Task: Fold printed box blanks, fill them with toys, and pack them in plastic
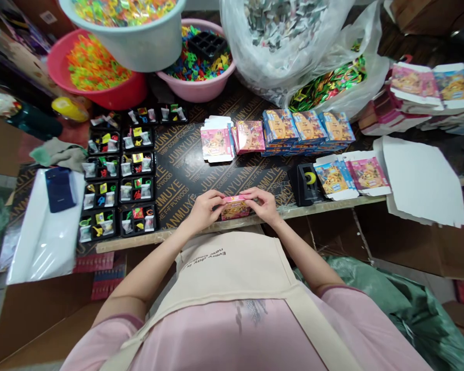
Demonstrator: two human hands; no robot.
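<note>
A small pink cardboard box (235, 210) stands at the table's front edge, with its narrow top side facing up. My left hand (204, 211) pinches its left end between thumb and fingers. At the opposite end, my right hand (264, 206) has its fingers closed on the top edge. Beyond the hands lie a flat pink carton (217, 140) with a white flap and a pink box (249, 136). To their right are stacked blue boxes (281, 126). Black trays (138, 189) holding small toys and white packets fill the table's left side.
Tubs of plastic pieces, one red (119, 93), one pink (201, 88) and one pale blue (139, 46), stand at the back. Clear bags (263, 67) hold shredded, shiny pieces. At right are folded cartons (334, 179), a black tray stack (301, 185) and white sheets (421, 180). A phone (61, 189) lies left.
</note>
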